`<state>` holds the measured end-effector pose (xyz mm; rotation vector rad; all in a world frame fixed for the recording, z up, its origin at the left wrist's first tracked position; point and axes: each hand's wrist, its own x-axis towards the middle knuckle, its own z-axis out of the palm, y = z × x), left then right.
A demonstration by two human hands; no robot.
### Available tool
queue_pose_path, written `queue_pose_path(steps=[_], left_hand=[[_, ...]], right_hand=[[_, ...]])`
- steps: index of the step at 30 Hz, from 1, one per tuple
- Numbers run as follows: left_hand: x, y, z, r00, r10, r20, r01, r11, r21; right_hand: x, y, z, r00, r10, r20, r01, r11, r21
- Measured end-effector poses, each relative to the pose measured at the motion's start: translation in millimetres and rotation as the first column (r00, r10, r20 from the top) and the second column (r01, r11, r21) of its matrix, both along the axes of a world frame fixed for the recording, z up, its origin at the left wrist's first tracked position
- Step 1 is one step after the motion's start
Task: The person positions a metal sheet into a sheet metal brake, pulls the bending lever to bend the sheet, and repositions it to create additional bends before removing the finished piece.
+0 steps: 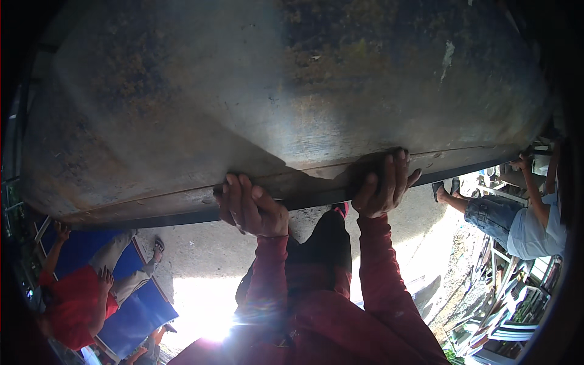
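A large, rust-stained grey metal sheet fills the upper view, with a seam and a dark rim along its near edge. My left hand grips this edge near the middle, fingers bent against the face. Further right, my right hand holds the same edge, its fingertips reaching past the seam. Both hands are closed on the sheet, and its far side is hidden. Red sleeves cover my forearms.
A person in a red shirt has a hand at the sheet's left end, beside a blue panel. Another in denim shorts reaches its right end. Metal scraps pile up at lower right. Sunlit concrete ground lies below.
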<state>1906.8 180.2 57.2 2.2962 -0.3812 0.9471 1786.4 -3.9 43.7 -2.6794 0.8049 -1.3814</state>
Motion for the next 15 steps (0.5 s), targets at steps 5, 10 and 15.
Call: queue_pose_path(steps=[5, 10, 15], left_hand=[[3.9, 2.1, -0.6, 0.999, 0.005, 0.052, -0.004, 1.0, -0.018], [4.7, 2.8, 2.9, 0.997, -0.014, 0.073, 0.016, 1.0, -0.025], [0.7, 4.1, 2.9, 1.0, -0.005, 0.003, 0.005, 1.0, -0.022]], right_hand=[[7.5, 1.3, 5.0, 0.999, 0.04, 0.002, -0.04, 0.999, -0.008], [6.4, 3.1, 5.2, 0.999, 0.048, -0.002, -0.048, 0.999, 0.01], [5.1, 2.8, 7.9, 0.998, 0.052, 0.028, -0.052, 0.998, 0.024]])
